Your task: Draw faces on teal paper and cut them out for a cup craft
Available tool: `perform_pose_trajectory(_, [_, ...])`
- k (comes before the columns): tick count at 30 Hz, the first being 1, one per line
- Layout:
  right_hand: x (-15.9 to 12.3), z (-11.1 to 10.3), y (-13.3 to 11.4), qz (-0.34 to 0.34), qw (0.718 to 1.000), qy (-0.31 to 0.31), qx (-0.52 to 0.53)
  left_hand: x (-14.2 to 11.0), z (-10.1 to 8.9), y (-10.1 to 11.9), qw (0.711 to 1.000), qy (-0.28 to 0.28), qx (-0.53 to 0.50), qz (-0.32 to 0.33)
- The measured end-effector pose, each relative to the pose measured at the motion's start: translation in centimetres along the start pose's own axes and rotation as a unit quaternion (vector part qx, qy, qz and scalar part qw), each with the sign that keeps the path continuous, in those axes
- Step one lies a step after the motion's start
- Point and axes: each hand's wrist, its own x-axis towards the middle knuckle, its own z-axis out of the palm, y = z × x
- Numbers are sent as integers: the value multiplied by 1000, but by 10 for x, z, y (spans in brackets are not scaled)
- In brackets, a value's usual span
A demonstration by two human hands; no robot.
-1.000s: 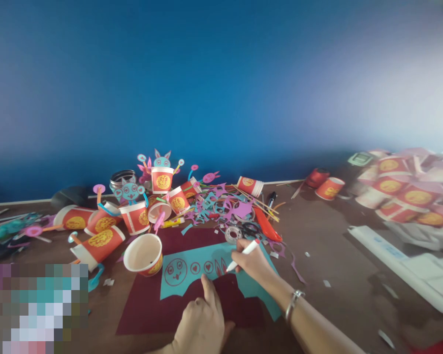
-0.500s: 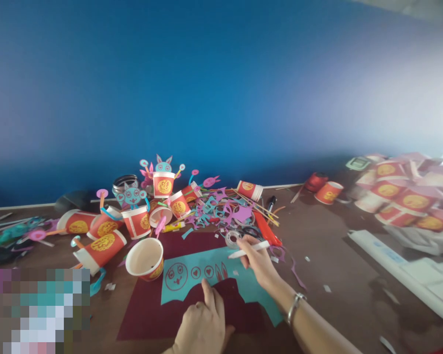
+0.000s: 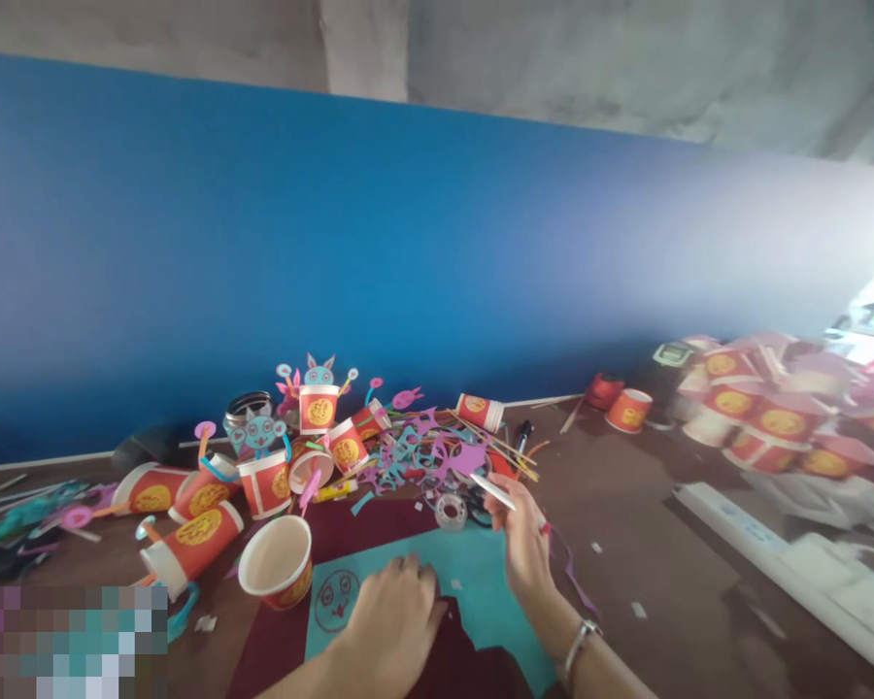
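My right hand (image 3: 524,544) grips a slim white marker (image 3: 493,491) above the right part of a teal paper sheet (image 3: 481,568). One end of the marker points up and left. A bit of red shows past my fingers; I cannot tell whether it belongs to the marker. My left hand (image 3: 393,621) rests on the sheet with its fingers curled in and the tips hidden. Beside it a round face drawn in red (image 3: 337,599) is visible. Under the teal sheet lies a maroon sheet (image 3: 281,650). A white-rimmed paper cup (image 3: 277,563) stands at the sheets' left edge.
Red paper cups (image 3: 196,544) with coloured paper arms lie and stand at left. Purple and teal scraps (image 3: 422,451) are heaped behind the sheet, near a tape roll (image 3: 451,512). A white power strip (image 3: 793,573) and stacked cups (image 3: 779,417) are at right. A blue wall (image 3: 408,243) stands behind.
My right hand has lifted the marker off the paper and tilted it the other way. My left hand's fingers have curled in, covering the small drawings. The view has tipped upward.
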Motion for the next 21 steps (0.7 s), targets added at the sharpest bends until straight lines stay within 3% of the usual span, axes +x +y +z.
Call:
perform_pose_trajectory(3, [4, -1, 1, -3, 998, 43, 38, 19, 2, -2, 998, 57, -11, 26])
perform_pose_trajectory(5, [6, -2, 4, 6, 998, 38, 49, 33, 5, -5, 996, 85, 1, 33])
perform_pose_trajectory(7, [8, -2, 8, 5, 999, 12, 32, 47, 8, -12, 994, 110, 17, 23])
perform_pose_trajectory(11, [4, 1, 12, -24, 997, -75, -5, 80, 18, -32, 975, 206, 31, -74])
perform_pose_trajectory(15, [-1, 4, 10, -46, 991, -124, -19, 108, 23, -46, 964, 242, 26, -104])
perform_pose_trajectory(21, [-2, 3, 4, -15, 993, -116, -4, 107, 14, -46, 959, 276, -4, -60])
